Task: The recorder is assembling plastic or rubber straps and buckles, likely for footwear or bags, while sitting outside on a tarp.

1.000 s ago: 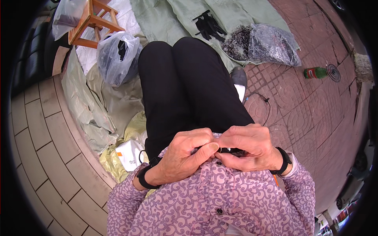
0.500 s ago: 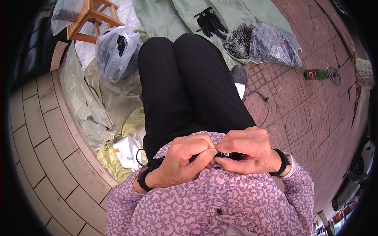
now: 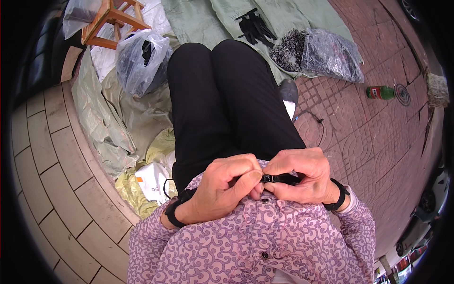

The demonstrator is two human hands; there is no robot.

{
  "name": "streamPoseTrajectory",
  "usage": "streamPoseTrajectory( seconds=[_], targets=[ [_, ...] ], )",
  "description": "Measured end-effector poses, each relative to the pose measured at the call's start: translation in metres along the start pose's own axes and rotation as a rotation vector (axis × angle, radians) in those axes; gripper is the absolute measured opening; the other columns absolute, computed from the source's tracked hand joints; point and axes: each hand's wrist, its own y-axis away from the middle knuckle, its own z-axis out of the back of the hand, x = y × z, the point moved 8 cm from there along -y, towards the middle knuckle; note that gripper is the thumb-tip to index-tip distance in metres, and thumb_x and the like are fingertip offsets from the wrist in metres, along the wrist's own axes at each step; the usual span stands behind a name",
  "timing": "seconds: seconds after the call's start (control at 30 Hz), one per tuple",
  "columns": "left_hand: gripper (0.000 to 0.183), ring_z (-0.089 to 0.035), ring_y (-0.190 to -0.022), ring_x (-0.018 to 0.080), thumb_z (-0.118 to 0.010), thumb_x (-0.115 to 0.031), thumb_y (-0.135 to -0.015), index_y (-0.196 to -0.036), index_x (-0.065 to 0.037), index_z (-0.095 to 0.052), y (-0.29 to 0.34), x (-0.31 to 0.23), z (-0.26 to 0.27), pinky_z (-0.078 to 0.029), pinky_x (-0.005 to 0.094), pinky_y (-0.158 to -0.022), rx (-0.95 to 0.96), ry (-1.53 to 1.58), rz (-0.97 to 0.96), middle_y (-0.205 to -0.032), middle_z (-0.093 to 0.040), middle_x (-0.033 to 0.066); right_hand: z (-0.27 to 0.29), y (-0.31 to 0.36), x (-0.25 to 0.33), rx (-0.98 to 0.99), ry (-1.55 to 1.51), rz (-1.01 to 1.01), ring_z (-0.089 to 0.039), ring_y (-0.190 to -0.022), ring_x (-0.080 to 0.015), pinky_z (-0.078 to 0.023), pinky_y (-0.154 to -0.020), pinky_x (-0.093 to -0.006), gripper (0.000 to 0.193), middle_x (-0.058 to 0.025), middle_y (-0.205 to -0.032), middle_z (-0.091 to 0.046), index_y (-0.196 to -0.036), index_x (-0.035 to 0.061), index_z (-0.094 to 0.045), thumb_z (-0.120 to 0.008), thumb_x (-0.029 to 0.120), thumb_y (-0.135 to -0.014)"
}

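Note:
Close to my waist, above my lap, both hands pinch a thin black strap with a small shiny black buckle (image 3: pixel 267 178). My left hand (image 3: pixel 231 183) is closed at the buckle's left end, thumb and fingertips pressed together. On the other side my right hand (image 3: pixel 305 171) is closed on the strap, its thumb and forefinger tips meeting at the buckle. A stretch of black strap (image 3: pixel 287 179) shows inside the right hand's curl. My fingers hide the rest of it. The fingertips of the two hands nearly touch.
Ahead, a green tarp (image 3: pixel 194 21) carries a bundle of black straps (image 3: pixel 255 28) and a clear bag of small dark pieces (image 3: pixel 331 54). To the left are a wooden stool (image 3: pixel 111 21) and a translucent plastic bag (image 3: pixel 142 64). A green bottle (image 3: pixel 379 92) lies at right.
My right hand has shifted slightly up and right, and the fingers have drawn apart a little. More of the buckle and strap shows between them.

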Motion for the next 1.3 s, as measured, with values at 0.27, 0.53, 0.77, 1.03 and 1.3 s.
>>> streamPoseTrajectory(
  seconds=[0.27, 0.53, 0.77, 1.03, 1.3],
  targets=[
    [0.015, -0.064, -0.093, 0.0113, -0.064, 0.001, -0.093, -0.107, 0.006, -0.059, -0.008, 0.017, 0.011, -0.052, 0.0237, -0.08, -0.009, 0.454, 0.104, -0.103, -0.062, 0.0066, 0.024, -0.003, -0.003, -0.184, -0.024, 0.04, -0.067, -0.081, -0.0162, -0.053, -0.07, -0.0267, 0.026, -0.0107, -0.094, -0.069, -0.098, -0.0001, -0.073, -0.084, 0.004, -0.075],
    [0.04, -0.065, -0.1, 0.0159, -0.07, -0.004, -0.09, -0.126, 0.006, -0.055, -0.033, 0.005, -0.001, -0.053, 0.03, -0.091, 0.046, 0.436, 0.134, -0.11, -0.064, 0.0089, 0.024, -0.015, -0.025, -0.167, -0.361, -0.018, -0.047, -0.12, -0.0211, -0.039, -0.104, -0.039, 0.031, -0.0087, -0.129, -0.05, -0.103, 0.006, -0.076, -0.085, 0.01, -0.073],
    [0.036, -0.067, -0.095, 0.0147, -0.068, -0.008, -0.093, -0.123, 0.008, -0.057, -0.036, 0.013, 0.0, -0.055, 0.0278, -0.086, 0.127, 0.527, 0.215, -0.103, -0.067, 0.0096, 0.017, -0.021, -0.031, -0.065, -0.604, -0.084, -0.046, -0.124, -0.0229, -0.037, -0.106, -0.0383, 0.031, -0.0107, -0.132, -0.05, -0.106, 0.0068, -0.075, -0.083, 0.011, -0.076],
    [0.029, -0.071, -0.087, 0.0169, -0.07, 0.002, -0.088, -0.115, 0.008, -0.062, -0.037, 0.009, 0.012, -0.058, 0.0257, -0.078, -0.043, 0.248, 0.102, -0.106, -0.068, 0.0135, 0.04, -0.024, 0.002, -0.197, -0.215, 0.017, -0.058, -0.106, -0.0172, -0.044, -0.092, -0.0333, 0.031, -0.0094, -0.121, -0.058, -0.108, 0.0051, -0.074, -0.082, 0.01, -0.078],
    [0.026, -0.071, -0.086, 0.0155, -0.069, 0.005, -0.086, -0.111, 0.008, -0.065, -0.039, -0.012, 0.011, -0.059, 0.0241, -0.076, -0.07, -0.054, -0.11, -0.098, -0.067, 0.0109, 0.03, -0.02, 0.013, -0.066, -0.162, -0.129, -0.062, -0.064, -0.0082, -0.047, -0.056, -0.022, 0.014, -0.006, -0.077, -0.069, -0.102, 0.0001, -0.073, -0.071, 0.003, -0.089]
  ],
)
